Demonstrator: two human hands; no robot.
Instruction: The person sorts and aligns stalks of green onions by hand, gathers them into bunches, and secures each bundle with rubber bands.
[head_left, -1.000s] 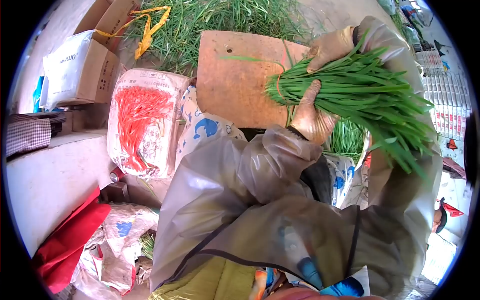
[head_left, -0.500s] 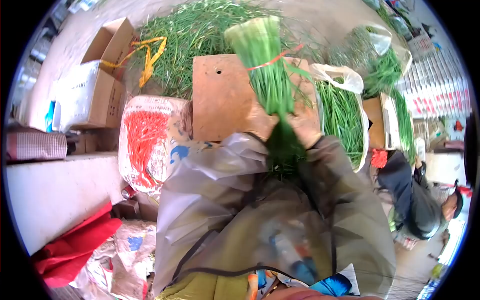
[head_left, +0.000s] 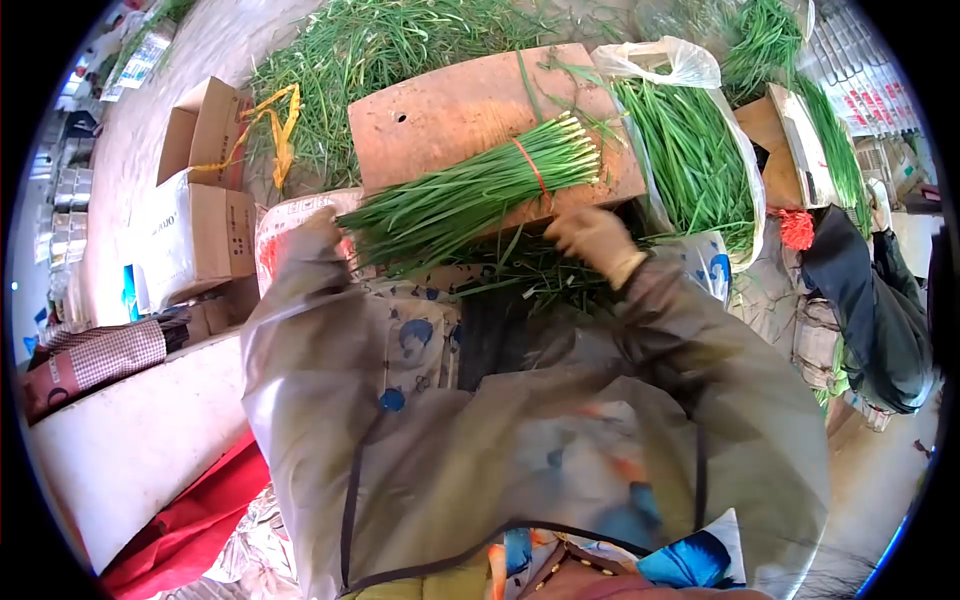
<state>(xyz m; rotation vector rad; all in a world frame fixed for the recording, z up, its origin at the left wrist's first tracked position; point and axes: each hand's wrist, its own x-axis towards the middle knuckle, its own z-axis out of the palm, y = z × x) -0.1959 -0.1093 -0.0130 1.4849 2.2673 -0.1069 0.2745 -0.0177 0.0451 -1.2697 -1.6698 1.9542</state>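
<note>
A bundle of green chives (head_left: pixel 470 185) lies across a reddish-brown board (head_left: pixel 450 105), tied with a red band (head_left: pixel 530 165). Its pale cut ends point right, and its leaf tips hang past the board's lower left edge. My left hand (head_left: pixel 318 232) is by the leaf tips, over a pile of red ties (head_left: pixel 268 255) on a sack; its blurred fingers do not show whether it grips anything. At the board's front edge, below the cut ends, my right hand (head_left: pixel 597 242) has loosely bent fingers apart, with nothing visible in them. Loose leaves (head_left: pixel 530 270) lie between my hands.
A heap of loose greens (head_left: pixel 370 60) spreads behind the board. Right of it stands a plastic bag full of chives (head_left: pixel 690 150). Open cardboard boxes (head_left: pixel 220 225) stand at left, near a yellow strap (head_left: pixel 285 140). Another person's dark-clothed legs (head_left: pixel 865 290) are at far right.
The chive bundle, earlier upright between both hands, now lies sideways on the board. My hands have come off it and parted, the left moving to the red ties. The camera view has shifted.
</note>
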